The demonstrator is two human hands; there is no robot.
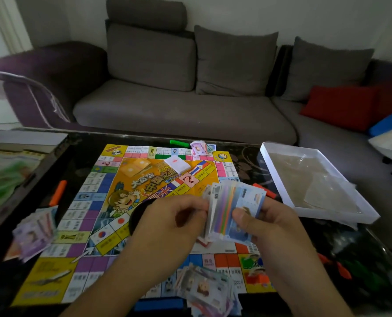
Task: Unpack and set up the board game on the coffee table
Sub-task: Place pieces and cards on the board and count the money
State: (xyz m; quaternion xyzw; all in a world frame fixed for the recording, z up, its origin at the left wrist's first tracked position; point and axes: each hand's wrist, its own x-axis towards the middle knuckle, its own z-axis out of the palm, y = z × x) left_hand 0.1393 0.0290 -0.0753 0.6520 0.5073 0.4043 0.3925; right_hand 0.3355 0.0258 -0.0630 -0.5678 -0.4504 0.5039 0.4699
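Dim room, daylight from upper left; wide-angle bending at edges; left and bottom margins blurred, grainy.

Colourful game board lies flat, unfolded, on the dark coffee table.

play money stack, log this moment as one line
stage: sorting notes | play money stack: fanned, held over game board | left hand: pinching | right hand: gripping | box tray: right

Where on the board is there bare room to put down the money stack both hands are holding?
Free: the board centre-left, bordered by the white card deck and the left money pile. Also its near-left corner. Crowded: the near edge under the right hand and left hand, where the money pile lies, and the far-right corner by the far money pile.
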